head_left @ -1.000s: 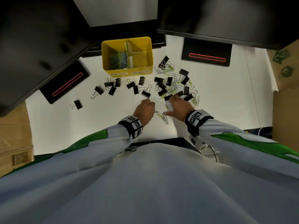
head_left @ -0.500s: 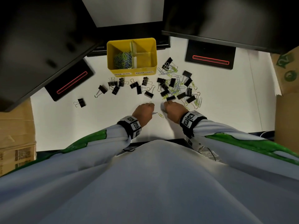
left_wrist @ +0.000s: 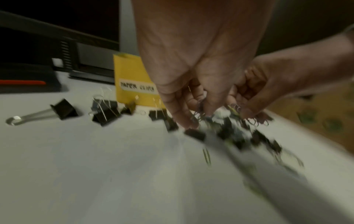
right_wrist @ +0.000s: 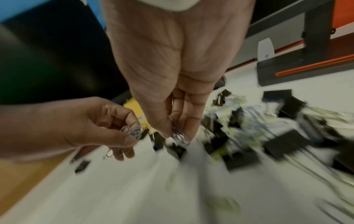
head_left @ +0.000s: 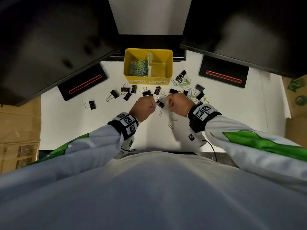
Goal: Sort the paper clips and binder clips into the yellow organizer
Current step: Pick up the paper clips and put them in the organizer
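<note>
The yellow organizer (head_left: 169,63) stands at the back of the white table, and its left compartment holds a heap of paper clips (head_left: 138,67). My left hand (head_left: 154,105) hangs above the table and pinches a few paper clips (right_wrist: 134,132). Close beside it, my right hand (head_left: 166,103) pinches a small bunch of paper clips (right_wrist: 178,134) between thumb and fingers. Black binder clips (head_left: 114,93) lie in a row in front of the organizer. A mixed pile of binder clips and paper clips (head_left: 186,85) sits to the right. Loose paper clips (head_left: 169,126) lie under my hands.
Two black stands with red stripes sit on the table, one at the left (head_left: 83,85) and one at the right (head_left: 223,75). Dark monitors overhang the back. Cardboard boxes flank the table at the left (head_left: 18,130) and right (head_left: 296,105).
Both hands have risen from the table and moved forward towards the organizer, each with paper clips pinched in the fingers. A few paper clips stay on the table behind them.
</note>
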{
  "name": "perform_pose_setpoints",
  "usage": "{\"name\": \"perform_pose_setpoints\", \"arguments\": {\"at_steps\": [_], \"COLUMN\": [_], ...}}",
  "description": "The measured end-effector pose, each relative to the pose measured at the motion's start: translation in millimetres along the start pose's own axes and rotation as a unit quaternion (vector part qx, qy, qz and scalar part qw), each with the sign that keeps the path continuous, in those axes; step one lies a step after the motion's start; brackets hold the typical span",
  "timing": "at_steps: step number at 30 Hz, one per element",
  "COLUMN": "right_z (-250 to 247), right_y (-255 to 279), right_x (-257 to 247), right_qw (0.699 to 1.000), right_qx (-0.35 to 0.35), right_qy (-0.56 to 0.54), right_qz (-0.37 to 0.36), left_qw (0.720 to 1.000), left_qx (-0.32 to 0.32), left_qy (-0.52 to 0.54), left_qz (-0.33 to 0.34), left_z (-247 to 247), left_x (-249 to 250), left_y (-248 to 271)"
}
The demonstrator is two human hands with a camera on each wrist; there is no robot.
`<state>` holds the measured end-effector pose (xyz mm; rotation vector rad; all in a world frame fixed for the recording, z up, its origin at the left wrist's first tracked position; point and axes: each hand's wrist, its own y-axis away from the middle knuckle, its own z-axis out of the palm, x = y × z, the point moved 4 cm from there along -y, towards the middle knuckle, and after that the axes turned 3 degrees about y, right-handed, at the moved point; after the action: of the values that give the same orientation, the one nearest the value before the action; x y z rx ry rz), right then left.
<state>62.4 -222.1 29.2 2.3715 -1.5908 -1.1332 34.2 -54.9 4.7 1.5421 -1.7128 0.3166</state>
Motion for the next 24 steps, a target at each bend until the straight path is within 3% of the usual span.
{"name": "perform_pose_setpoints", "arguments": {"at_steps": [4,8,11,15,20,24], "right_z": [-50,-80,-87,-83,-74,-58], "right_y": [-39,-93,-125,-134,-89,-33], "right_x": [-46,-83,-96,-92,-47,3], "right_qw": [0.992,0.976,0.969,0.979,0.982,0.991], "right_qx": [0.082,0.161,0.199,0.176,0.161,0.131], "right_qy": [-0.099,-0.149,-0.144,-0.102,-0.094,-0.006], "right_qz": [-0.013,-0.003,0.018,0.022,-0.026,-0.023], "left_qw": [0.988,0.978,0.975,0.979,0.977,0.995], "left_qx": [0.11,0.187,0.191,0.157,0.21,0.06], "left_qy": [0.085,0.011,-0.04,-0.058,-0.035,-0.052], "left_qz": [-0.072,-0.093,-0.11,-0.115,-0.009,0.056], "left_z": [-76,-137,-155,-146,-103,-35], "left_x": [2,11,14,-4,-7,1], "left_y": [-22,-47,-66,-78,-54,-33]}}
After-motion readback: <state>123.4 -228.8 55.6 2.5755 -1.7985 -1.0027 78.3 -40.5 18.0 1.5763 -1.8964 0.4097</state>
